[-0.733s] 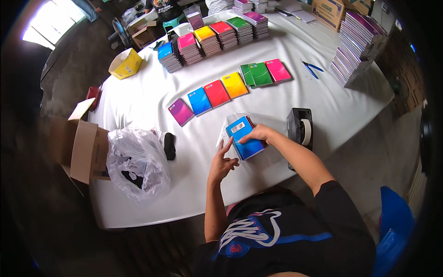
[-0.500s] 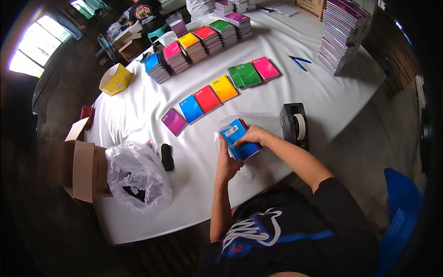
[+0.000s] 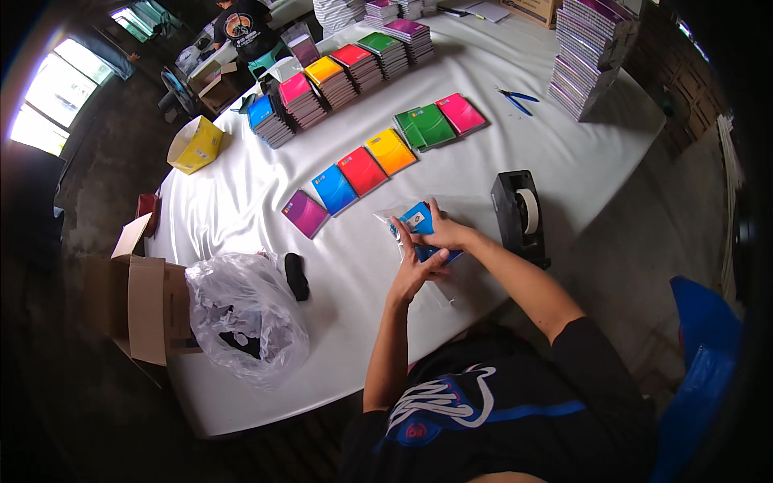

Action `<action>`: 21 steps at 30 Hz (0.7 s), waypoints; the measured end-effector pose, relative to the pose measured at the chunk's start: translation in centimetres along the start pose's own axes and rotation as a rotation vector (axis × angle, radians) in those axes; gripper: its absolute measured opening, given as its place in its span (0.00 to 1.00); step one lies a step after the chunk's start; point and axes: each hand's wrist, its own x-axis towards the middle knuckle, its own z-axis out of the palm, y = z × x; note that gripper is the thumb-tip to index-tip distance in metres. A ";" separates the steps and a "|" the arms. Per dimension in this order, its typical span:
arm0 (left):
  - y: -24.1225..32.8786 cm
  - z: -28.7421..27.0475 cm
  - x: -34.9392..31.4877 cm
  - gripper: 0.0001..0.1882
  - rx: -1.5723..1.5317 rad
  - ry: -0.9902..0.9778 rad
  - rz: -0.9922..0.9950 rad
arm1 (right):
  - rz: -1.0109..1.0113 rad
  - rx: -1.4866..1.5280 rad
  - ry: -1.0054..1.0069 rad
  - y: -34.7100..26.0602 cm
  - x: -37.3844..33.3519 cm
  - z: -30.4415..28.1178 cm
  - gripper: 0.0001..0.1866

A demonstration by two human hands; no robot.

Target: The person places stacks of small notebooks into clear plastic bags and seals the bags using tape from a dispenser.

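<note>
A blue spiral notebook (image 3: 423, 212) with a white label lies at the front of the table, with clear plastic (image 3: 471, 205) around it and sticking out past its edges. My left hand (image 3: 414, 269) is at its near left side, forefinger stretched up along the edge and thumb spread to the right. Across the cover lies my right hand (image 3: 445, 232), fingers apart and partly crossing the left fingers. Together the hands hide much of the notebook. Just right of my right hand stands a black tape dispenser (image 3: 505, 217) with a pale roll.
Beyond the hands runs a row of notebooks: purple (image 3: 304, 214), blue, red, yellow, green and pink. Taller stacks (image 3: 338, 84) stand behind. Blue-handled pliers (image 3: 515, 101) lie at right near a high stack (image 3: 588, 60). At left are a plastic bag (image 3: 245, 314) and a cardboard box (image 3: 149, 310).
My right hand has slid up and spread over the notebook, covering more of it. My left fingers have opened out. The view has shifted slightly.
</note>
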 end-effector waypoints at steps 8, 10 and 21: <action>-3.4 -9.5 1.2 0.52 0.604 0.670 0.367 | 0.012 0.019 0.011 1.1 0.9 2.2 0.55; -3.1 -9.9 1.5 0.55 0.426 0.382 0.268 | -0.086 -0.038 0.031 1.9 1.2 3.6 0.55; 1.0 -8.6 -0.7 0.40 0.812 0.900 0.763 | -0.036 0.004 -0.034 -1.0 -0.2 5.6 0.54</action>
